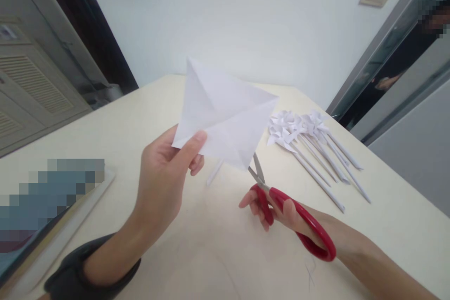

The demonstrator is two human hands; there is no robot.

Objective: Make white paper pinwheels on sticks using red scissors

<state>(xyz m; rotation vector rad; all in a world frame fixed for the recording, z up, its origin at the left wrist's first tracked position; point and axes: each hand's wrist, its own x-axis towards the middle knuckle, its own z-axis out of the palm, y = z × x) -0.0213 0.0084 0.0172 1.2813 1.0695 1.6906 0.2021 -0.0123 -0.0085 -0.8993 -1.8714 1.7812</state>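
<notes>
Between the thumb and fingers of my left hand (167, 164) a square sheet of white paper (225, 117) is held up above the table by its lower left corner. Diagonal creases cross the sheet. My right hand (277, 213) grips red-handled scissors (302, 220), thumb through one loop and fingers at the other. Their blades are apart and point up at the sheet's lower right corner; I cannot tell whether they touch it. Behind the sheet, a thin white paper stick (214, 172) lies on the table, partly hidden.
Several white paper pinwheels (298, 124) on rolled paper sticks lie at the right of the pale table (197, 262). Toward the left edge sits a flat, partly blurred stack (70, 229). Thin wires or threads (310, 274) lie near the front. A wall (228, 18) stands behind; a person's hand (386, 82) shows at far right.
</notes>
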